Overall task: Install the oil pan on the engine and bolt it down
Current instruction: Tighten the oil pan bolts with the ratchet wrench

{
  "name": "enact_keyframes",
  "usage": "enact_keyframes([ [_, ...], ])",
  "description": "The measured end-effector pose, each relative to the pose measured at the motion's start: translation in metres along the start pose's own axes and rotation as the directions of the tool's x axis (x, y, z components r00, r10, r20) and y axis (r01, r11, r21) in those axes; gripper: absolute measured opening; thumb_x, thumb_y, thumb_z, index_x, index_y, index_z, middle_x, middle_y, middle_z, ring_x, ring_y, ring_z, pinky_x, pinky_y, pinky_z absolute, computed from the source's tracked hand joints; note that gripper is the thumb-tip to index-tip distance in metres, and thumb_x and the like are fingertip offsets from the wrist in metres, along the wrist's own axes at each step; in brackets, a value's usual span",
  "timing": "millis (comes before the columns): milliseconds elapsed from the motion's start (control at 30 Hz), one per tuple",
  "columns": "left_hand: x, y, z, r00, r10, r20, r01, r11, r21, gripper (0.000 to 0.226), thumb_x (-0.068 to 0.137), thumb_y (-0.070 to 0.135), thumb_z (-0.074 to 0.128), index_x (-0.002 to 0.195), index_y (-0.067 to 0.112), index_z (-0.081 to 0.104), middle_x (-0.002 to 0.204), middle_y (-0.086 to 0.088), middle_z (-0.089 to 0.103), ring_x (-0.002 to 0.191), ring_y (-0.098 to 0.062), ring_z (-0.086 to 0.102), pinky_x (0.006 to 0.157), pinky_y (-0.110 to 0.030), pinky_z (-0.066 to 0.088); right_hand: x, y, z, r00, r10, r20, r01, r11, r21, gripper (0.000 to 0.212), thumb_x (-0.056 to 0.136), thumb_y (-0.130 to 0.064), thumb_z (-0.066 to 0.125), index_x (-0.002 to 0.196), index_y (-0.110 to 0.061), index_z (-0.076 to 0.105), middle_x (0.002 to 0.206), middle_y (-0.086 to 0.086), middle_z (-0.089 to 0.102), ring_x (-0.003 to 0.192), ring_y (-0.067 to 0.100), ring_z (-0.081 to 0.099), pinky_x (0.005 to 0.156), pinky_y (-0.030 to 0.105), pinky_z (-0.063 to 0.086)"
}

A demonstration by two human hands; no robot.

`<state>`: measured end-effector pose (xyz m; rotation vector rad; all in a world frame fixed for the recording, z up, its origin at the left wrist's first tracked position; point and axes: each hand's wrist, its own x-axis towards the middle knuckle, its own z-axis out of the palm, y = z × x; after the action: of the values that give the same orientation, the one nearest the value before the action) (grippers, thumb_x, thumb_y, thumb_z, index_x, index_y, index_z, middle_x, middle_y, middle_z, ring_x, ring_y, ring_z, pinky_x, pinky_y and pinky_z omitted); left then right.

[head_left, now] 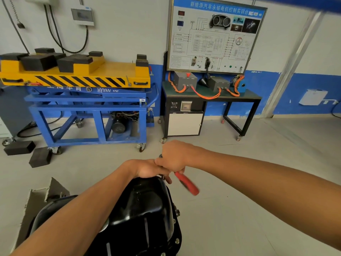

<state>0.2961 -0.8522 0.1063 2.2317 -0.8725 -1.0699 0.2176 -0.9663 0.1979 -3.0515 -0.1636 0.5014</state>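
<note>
The glossy black oil pan [147, 209] sits dome-up on the engine at the bottom centre, with several bolt heads [177, 240] showing along its right flange. My left hand [147, 169] rests on the pan's far end, its fingers curled over the edge. Just above it, my right hand [174, 157] grips a red-handled ratchet wrench [187, 183]. The red handle slants down to the right and is blurred. The tool's head is hidden under my hands at the far rim.
A blue and yellow lift cart [86, 100] with black rubber blocks stands at the back left. At the back right is a training bench [210, 97] with orange cables and a display board. Two black blocks [27, 152] lie on the floor. A grey metal bracket [42, 196] sits left of the pan.
</note>
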Motion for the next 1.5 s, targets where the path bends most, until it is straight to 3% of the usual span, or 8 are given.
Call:
enact_keyframes([
  [133, -0.007, 0.006, 0.000, 0.999, -0.026, 0.021, 0.025, 0.999, 0.038, 0.040, 0.106, 0.043, 0.041, 0.120, 0.024, 0.073, 0.138, 0.009, 0.055, 0.124, -0.008, 0.045, 0.096, -0.021, 0.028, -0.005, 0.005, -0.011, 0.994, -0.110, -0.027, 0.103, 0.977, -0.187, 0.044, 0.098, -0.038, 0.053, 0.062, -0.014, 0.052, 0.063, 0.006, 0.058, 0.054, 0.017, 0.050, 0.050, 0.032, 0.040],
  [333, -0.010, 0.010, 0.001, 0.999, -0.031, 0.018, 0.030, 0.998, 0.046, 0.042, 0.105, 0.048, 0.039, 0.116, 0.029, 0.075, 0.133, 0.012, 0.053, 0.127, -0.010, 0.043, 0.099, -0.025, 0.026, -0.009, 0.005, -0.017, 0.974, -0.226, 0.009, 0.211, 0.892, -0.400, 0.019, 0.098, -0.025, 0.059, 0.081, -0.017, 0.055, 0.076, 0.001, 0.051, 0.070, 0.021, 0.057, 0.060, 0.037, 0.050],
  [433, -0.012, 0.010, 0.000, 1.000, -0.026, 0.017, 0.025, 0.998, 0.062, 0.043, 0.104, 0.051, 0.039, 0.116, 0.030, 0.075, 0.138, 0.010, 0.053, 0.125, -0.008, 0.042, 0.099, -0.025, 0.025, -0.008, 0.008, -0.018, 0.957, -0.285, 0.059, 0.282, 0.857, -0.431, 0.009, 0.099, -0.017, 0.056, 0.105, -0.012, 0.060, 0.091, 0.007, 0.061, 0.079, 0.024, 0.058, 0.054, 0.031, 0.035],
  [700, -0.016, 0.013, 0.002, 1.000, -0.028, 0.007, 0.027, 0.998, 0.048, 0.045, 0.105, 0.050, 0.038, 0.118, 0.027, 0.074, 0.135, 0.008, 0.055, 0.128, -0.011, 0.044, 0.100, -0.026, 0.026, -0.010, 0.012, -0.014, 0.951, -0.291, 0.103, 0.307, 0.844, -0.439, 0.020, 0.096, -0.006, 0.055, 0.097, -0.019, 0.040, 0.110, 0.016, 0.057, 0.084, 0.031, 0.063, 0.077, 0.050, 0.055],
  [933, -0.016, 0.015, 0.003, 0.997, -0.067, 0.030, 0.067, 0.998, 0.003, 0.054, 0.104, 0.053, 0.037, 0.120, 0.016, 0.072, 0.114, 0.024, 0.061, 0.110, 0.005, 0.048, 0.095, -0.025, 0.027, -0.011, 0.012, -0.014, 0.958, -0.279, 0.067, 0.277, 0.840, -0.466, 0.008, 0.100, -0.015, 0.053, 0.104, -0.012, 0.059, 0.083, 0.002, 0.055, 0.072, 0.017, 0.050, 0.065, 0.036, 0.046],
  [1200, -0.014, 0.012, 0.005, 0.999, -0.038, 0.014, 0.039, 0.999, -0.030, 0.039, 0.101, 0.052, 0.043, 0.088, 0.023, 0.067, 0.121, 0.010, 0.071, 0.121, -0.007, 0.057, 0.110, -0.032, 0.033, -0.021, 0.005, -0.008, 0.992, -0.116, -0.039, 0.104, 0.965, -0.241, 0.040, 0.099, -0.030, 0.045, 0.063, -0.014, 0.054, 0.064, 0.007, 0.062, 0.064, 0.024, 0.066, 0.068, 0.040, 0.057],
  [1333, -0.011, 0.008, 0.005, 0.999, -0.035, -0.039, 0.035, 0.999, 0.012, 0.029, 0.104, 0.043, 0.046, 0.105, 0.023, 0.067, 0.108, 0.015, 0.065, 0.098, 0.009, 0.059, 0.079, -0.002, 0.039, -0.019, 0.001, 0.002, 0.997, 0.023, -0.079, -0.028, 0.997, -0.066, 0.045, 0.096, -0.032, 0.042, 0.061, -0.013, 0.060, 0.045, 0.002, 0.061, 0.058, 0.020, 0.070, 0.068, 0.034, 0.057],
  [1500, -0.005, 0.003, 0.004, 0.997, -0.027, -0.066, 0.030, 0.999, 0.044, 0.024, 0.106, 0.039, 0.045, 0.119, 0.023, 0.056, 0.103, 0.015, 0.054, 0.089, 0.003, 0.050, 0.062, 0.001, 0.037, -0.011, -0.002, 0.012, 0.990, 0.136, -0.021, -0.132, 0.981, 0.139, 0.047, 0.098, -0.038, 0.040, 0.067, -0.011, 0.064, 0.036, -0.002, 0.057, 0.052, 0.015, 0.062, 0.062, 0.029, 0.049],
])
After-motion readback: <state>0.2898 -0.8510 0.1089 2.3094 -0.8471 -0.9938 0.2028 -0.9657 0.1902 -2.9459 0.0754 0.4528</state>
